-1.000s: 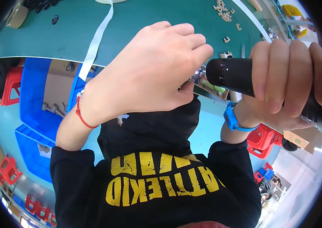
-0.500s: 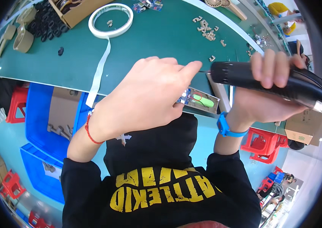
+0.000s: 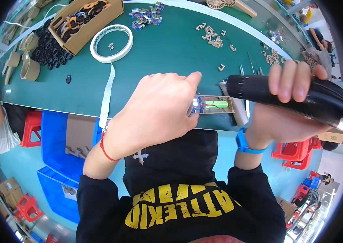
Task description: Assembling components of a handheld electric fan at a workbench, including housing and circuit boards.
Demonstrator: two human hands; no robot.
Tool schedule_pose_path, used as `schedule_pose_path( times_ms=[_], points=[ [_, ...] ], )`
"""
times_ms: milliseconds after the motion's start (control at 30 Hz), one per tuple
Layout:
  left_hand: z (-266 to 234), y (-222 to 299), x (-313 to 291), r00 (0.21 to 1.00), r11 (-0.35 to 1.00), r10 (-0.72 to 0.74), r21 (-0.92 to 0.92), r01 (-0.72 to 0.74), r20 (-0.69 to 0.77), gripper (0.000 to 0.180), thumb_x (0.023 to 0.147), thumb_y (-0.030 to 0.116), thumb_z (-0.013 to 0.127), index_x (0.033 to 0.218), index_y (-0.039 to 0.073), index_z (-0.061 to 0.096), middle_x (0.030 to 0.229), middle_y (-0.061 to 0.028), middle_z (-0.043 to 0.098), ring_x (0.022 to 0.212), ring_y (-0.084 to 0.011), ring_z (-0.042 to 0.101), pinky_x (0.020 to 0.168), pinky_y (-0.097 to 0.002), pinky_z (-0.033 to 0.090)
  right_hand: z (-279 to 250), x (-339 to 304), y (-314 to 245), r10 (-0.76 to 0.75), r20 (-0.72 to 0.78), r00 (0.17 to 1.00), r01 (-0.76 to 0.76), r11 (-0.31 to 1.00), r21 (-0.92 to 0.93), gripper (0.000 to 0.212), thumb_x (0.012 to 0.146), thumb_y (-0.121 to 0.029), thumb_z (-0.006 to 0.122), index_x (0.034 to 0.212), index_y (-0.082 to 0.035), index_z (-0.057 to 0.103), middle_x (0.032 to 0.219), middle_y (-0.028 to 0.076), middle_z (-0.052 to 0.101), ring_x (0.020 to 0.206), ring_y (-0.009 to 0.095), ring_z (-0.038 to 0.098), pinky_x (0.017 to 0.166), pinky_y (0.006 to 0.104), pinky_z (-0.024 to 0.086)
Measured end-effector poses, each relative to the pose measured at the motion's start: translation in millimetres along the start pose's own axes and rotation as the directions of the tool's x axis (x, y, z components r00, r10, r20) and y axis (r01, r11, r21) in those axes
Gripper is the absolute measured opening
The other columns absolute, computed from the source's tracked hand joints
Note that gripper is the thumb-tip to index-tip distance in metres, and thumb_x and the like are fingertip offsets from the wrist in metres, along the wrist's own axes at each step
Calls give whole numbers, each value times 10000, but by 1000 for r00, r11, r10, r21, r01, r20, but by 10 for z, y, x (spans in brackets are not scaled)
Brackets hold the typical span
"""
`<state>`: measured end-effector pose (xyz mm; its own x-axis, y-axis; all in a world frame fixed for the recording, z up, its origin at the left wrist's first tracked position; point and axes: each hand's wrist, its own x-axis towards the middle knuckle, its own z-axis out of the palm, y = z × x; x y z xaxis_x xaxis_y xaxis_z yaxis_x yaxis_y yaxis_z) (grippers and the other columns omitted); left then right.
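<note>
My left hand [image 3: 157, 107], with a red cord at its wrist, is closed around the left end of a long beige casing [image 3: 231, 106] by the table's front edge. Its curled fingers are mostly hidden. Inside the casing lie a green battery cell [image 3: 216, 104], a red wire and a blue circuit board [image 3: 196, 105] with a bright white spot. My right hand [image 3: 291, 97], wearing a blue wristband, wraps around a black electric screwdriver [image 3: 250, 87]. That tool lies nearly level above the casing's right end, its front pointing left.
A tape roll [image 3: 94, 48] trails a strip to my left wrist. Beyond are a carton of rings [image 3: 98, 25], black rings [image 3: 52, 52], circuit boards [image 3: 149, 16] and small beige clips [image 3: 212, 36]. Blue bins [image 3: 54, 141] stand below the table's left side; red stools [image 3: 293, 150] stand right.
The casing has turned from tilted to nearly level, and the white spot on its board shows more brightly. Both hands keep their grips. The whole view has shifted.
</note>
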<state>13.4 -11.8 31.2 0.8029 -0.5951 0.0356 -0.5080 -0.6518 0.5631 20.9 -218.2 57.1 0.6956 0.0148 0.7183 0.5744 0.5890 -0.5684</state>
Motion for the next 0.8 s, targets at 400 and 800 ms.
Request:
schedule_pose_path(
  times_ms=[400, 800],
  points=[
    [51, 13, -93, 985, 989, 144, -32, -148, -96, 356, 702, 71, 756, 1004, 84, 567, 859, -88, 615, 825, -275, 597, 746, -378, 456, -1202, -203, -1316, -11, -467, 884, -427, 384, -818, 749, 944, -594, 362, 1230, 71, 557, 804, 86, 586, 690, 135, 516, 632, 255, 409],
    [-124, -58, 311, 923, 999, 23, -31, -12, 385, 368, 674, 137, 743, 932, 24, 505, 806, -146, 575, 800, -332, 580, 722, -401, 457, -1102, -455, -931, -71, -174, 982, -186, -220, -958, 491, 863, -296, 723, 1263, -42, 595, 1188, 152, 625, 1124, 297, 582, 1001, 384, 412]
  ],
)
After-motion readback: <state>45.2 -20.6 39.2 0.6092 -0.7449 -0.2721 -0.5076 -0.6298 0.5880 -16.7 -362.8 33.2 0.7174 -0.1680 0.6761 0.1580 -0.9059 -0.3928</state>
